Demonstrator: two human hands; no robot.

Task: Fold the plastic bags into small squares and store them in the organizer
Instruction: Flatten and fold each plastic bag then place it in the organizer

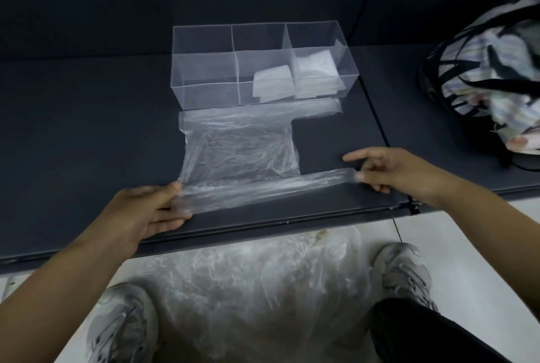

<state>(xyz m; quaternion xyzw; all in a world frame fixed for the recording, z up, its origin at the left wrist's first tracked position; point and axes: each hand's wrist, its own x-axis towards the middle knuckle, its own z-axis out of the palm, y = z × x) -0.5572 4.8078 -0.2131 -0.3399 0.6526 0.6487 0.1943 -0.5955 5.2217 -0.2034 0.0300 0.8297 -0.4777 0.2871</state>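
Our left hand [146,210] and right hand [397,169] pinch the plastic bag [236,155] along its near strip, beside the table [87,134] edge.

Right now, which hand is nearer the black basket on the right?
Right. The right hand pinches one end of the plastic bag, just left of the black basket. The left hand grips the opposite end, much farther left.
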